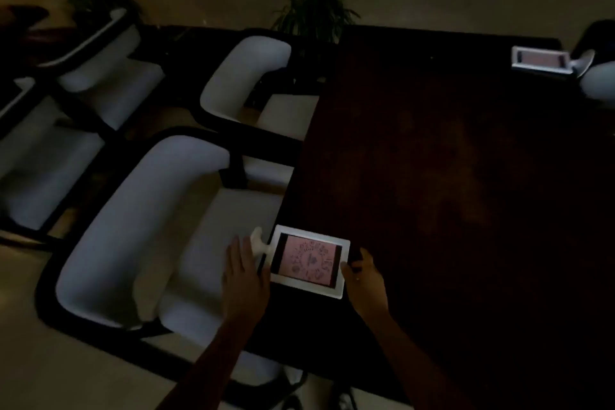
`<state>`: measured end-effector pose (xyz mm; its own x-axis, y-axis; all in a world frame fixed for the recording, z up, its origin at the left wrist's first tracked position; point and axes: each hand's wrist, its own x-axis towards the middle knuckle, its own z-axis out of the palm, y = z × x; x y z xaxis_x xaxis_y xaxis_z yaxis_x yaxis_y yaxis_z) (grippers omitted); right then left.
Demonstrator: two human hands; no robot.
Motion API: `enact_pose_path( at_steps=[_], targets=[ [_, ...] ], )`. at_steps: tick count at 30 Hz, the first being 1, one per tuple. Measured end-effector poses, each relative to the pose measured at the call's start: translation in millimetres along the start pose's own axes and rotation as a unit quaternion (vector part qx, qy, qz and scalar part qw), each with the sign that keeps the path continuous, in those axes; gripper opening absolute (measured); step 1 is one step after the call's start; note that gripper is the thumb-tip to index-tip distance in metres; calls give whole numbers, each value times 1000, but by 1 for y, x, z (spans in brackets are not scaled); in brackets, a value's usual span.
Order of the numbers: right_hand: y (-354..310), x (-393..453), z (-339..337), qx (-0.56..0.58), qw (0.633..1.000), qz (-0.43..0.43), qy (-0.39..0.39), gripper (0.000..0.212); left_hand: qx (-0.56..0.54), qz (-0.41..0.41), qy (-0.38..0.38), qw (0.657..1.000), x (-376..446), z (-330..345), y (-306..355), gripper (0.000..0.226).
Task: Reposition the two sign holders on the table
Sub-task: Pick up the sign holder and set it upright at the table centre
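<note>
A white-framed sign holder (307, 261) with a pink printed insert lies at the near left edge of the dark wooden table (432, 176), its white base sticking out past the edge. My left hand (244, 271) rests on that base with the fingers spread over it. My right hand (361, 271) grips the frame's right side. A second white sign holder (540, 60) stands at the table's far right corner, its round base toward the right.
Two white-cushioned chairs with black frames, the nearer chair (133, 233) and the farther chair (246, 76), are pushed against the table's left side; more chairs stand further left. A potted plant (314, 10) is beyond the table's far end. The room is dim.
</note>
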<state>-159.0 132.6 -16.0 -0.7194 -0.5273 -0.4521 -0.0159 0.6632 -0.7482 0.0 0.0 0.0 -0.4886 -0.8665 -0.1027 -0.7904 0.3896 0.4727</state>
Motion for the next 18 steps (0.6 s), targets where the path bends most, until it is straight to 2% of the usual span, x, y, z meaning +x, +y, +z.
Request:
enact_pose_path(
  at_steps=[4,8,13,18],
  targets=[
    [-3,4,13,64,995,60,42,55,-52,-30,-32,998,8,9,0,65],
    [-3,1,25,75,991,84,77,44,-111,-50,24,992,13,20,-1,60],
    [-3,8,29,40,995,78,56,13,-128,-48,73,988,16,26,0,56],
    [-10,14,19,28,997,67,34,15,-128,-38,111,985,17,23,4,57]
  ],
)
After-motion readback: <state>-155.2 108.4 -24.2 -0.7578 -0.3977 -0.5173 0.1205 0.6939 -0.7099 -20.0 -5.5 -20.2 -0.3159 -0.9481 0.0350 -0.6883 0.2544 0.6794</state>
